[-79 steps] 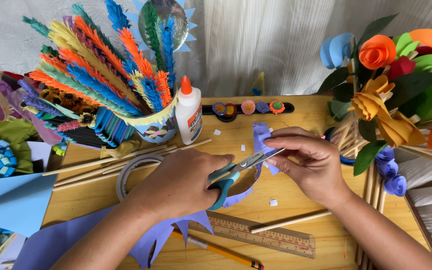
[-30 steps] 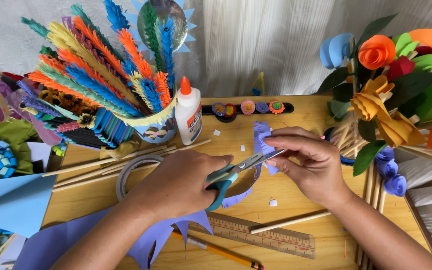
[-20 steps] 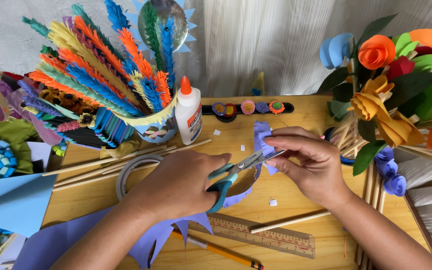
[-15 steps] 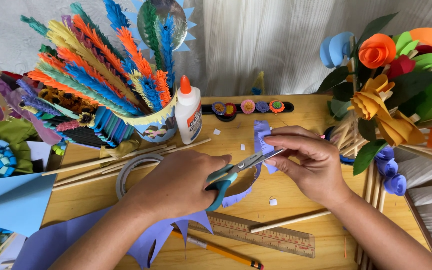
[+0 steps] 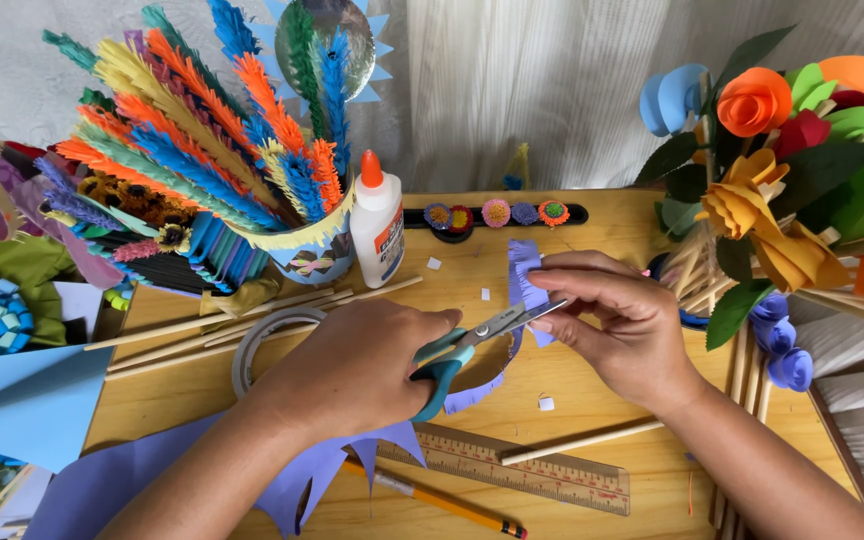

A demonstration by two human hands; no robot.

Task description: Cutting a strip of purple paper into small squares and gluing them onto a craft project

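Frame centre: left hand (image 5: 352, 365) was closed around teal-handled scissors (image 5: 472, 345), blades slightly parted at a purple paper strip (image 5: 524, 285); right hand (image 5: 617, 325) pinched that strip above the wooden table (image 5: 612, 225).

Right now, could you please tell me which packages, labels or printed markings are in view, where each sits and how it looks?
Glue bottle: upright behind the left hand, white, orange cap, printed label.
Wooden ruler: flat at the near table edge, tan, printed scale.
Cup: left of the bottle, patterned band, holding paper feathers.
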